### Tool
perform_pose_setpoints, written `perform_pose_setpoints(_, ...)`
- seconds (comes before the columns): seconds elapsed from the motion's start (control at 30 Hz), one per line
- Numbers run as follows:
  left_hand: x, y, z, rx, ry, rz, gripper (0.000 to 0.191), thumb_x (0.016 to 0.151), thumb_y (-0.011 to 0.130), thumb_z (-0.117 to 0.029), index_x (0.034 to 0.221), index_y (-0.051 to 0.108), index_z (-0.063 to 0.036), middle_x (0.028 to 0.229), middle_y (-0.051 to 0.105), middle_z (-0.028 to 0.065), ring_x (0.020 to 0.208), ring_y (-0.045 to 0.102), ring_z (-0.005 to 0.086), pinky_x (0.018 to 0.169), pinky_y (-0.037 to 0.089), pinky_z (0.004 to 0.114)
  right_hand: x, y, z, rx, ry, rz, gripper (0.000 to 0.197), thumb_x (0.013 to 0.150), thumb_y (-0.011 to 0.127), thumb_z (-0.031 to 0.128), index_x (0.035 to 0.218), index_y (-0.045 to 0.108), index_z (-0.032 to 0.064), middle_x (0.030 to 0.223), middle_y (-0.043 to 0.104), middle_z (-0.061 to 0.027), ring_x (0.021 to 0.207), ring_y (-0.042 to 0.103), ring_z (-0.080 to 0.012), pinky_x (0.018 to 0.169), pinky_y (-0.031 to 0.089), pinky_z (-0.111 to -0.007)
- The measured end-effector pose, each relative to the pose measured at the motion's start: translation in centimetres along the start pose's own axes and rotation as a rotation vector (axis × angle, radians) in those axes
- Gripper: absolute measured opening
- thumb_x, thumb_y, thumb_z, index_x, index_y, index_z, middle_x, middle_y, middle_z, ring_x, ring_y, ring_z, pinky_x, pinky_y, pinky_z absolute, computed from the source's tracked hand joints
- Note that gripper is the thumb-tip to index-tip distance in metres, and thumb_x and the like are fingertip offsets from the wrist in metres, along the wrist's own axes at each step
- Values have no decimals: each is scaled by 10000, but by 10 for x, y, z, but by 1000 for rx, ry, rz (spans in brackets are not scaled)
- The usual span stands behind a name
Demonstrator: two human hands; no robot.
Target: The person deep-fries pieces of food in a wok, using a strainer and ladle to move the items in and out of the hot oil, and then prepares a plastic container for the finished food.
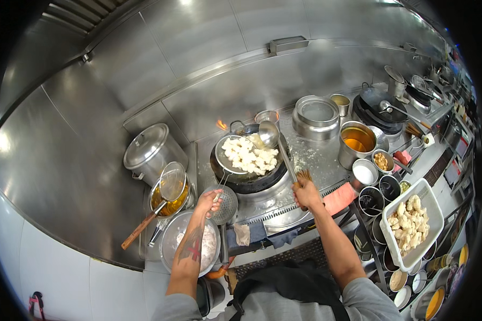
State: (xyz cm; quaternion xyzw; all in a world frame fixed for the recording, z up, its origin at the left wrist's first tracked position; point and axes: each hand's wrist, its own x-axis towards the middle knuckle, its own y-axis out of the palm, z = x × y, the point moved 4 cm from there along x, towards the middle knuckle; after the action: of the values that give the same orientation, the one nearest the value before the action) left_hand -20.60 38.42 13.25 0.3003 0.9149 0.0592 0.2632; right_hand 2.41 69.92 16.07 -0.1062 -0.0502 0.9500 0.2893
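My left hand [209, 203] grips the handle of a wire mesh skimmer [227, 170], whose bowl lies over a dark wok [247, 176] on the burner. Pale, battered-looking pieces of food [249, 154] fill the skimmer and part of the wok. The wooden handle of a steel ladle [269, 135] is in my right hand [307, 194]; the ladle's bowl is above the food at the wok's far right. Beside my right hand, the bristles of a bamboo brush [305, 175] show. A perforated ladle [224, 205] lies close to my left hand.
At left stand a lidded stockpot [152, 146], an oil pot with a strainer [173, 180] across it and a steel bowl [166, 248] of whitish food. Rightward are a pot of amber liquid [358, 148], several condiment containers and a white basket [393, 248] of pale pieces. Flame [221, 124] shows behind the wok.
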Motion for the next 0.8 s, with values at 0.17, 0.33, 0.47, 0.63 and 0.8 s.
perform_pose_setpoints(0.17, -21, 8, -38, 276, 113, -191, 281, 984, 478, -233, 1192, 525, -51, 718, 534, 97, 420, 367, 70, 334, 251, 223, -1, 31, -15, 324, 123, 92, 376, 890, 557, 90, 1244, 500, -22, 615, 534, -32, 454, 505, -113, 386, 428, -288)
perform_pose_setpoints(0.33, -30, 42, -78, 550, 106, -347, 311, 970, 437, -249, 1218, 538, -92, 731, 569, 71, 373, 404, 78, 297, 235, 245, 38, 52, 10, 645, 343, 279, 85, 914, 512, 86, 926, 487, 6, 630, 513, -26, 451, 468, -93, 380, 409, -243)
perform_pose_setpoints(0.47, -28, 39, -83, 644, 100, -428, 275, 927, 442, -224, 1140, 589, -128, 741, 592, 45, 385, 419, 68, 301, 218, 238, 65, 75, 20, 978, 529, 363, 93, 901, 475, 31, 813, 454, 10, 639, 497, -46, 471, 469, -104, 392, 417, -221)
perform_pose_setpoints(0.63, -18, 28, -77, 671, 133, -443, 319, 919, 411, -155, 1175, 585, -77, 671, 600, 104, 352, 432, 109, 284, 265, 278, 82, 72, 24, 887, 459, 338, 140, 897, 475, 21, 761, 459, -1, 629, 496, -48, 465, 467, -111, 394, 419, -234)
perform_pose_setpoints(0.8, -10, 10, -80, 616, 98, -456, 264, 899, 426, -104, 1079, 611, -50, 636, 593, 128, 346, 452, 144, 275, 277, 296, 82, 51, 35, 643, 344, 275, 186, 910, 469, 40, 725, 472, 23, 587, 470, -25, 431, 436, -89, 365, 388, -211)
